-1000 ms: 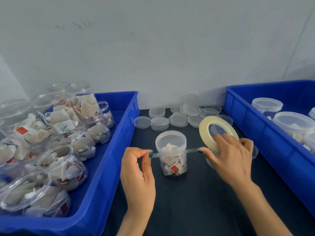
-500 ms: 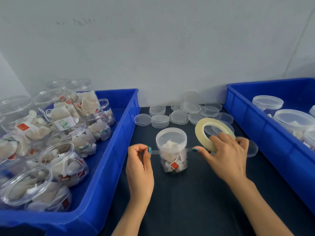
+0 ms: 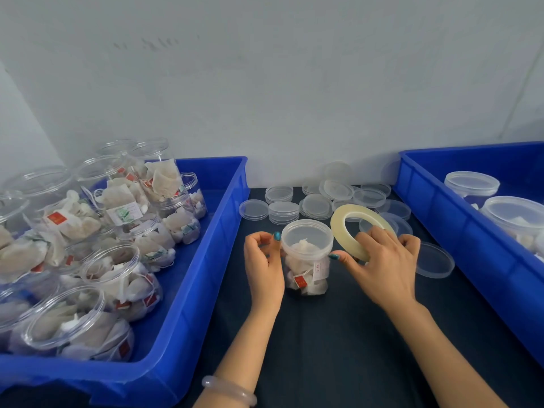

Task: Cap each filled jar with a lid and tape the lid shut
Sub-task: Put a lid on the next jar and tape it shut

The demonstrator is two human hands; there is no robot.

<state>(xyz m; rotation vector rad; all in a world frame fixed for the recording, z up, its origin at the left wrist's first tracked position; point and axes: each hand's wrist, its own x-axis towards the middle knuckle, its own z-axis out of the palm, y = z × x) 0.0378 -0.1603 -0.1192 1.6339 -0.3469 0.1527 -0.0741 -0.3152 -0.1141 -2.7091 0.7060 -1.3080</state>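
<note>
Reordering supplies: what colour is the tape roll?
The tape roll is pale translucent yellow; head view.

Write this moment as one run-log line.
step: taping lid | right hand: holds tape roll | left hand: pinches its free end beside lid | jar: capped

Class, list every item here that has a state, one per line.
Clear plastic tea-bag jar at centre: upright, lidded.
Translucent yellowish tape roll: tilted, gripped by right hand.
Left hand: fingers curled against the jar's lid; grip unclear.
Jars in left blue crate: filled, uncapped.
Jars in right blue crate: lidded.
Loose clear round lids: stacked, lying on table.
</note>
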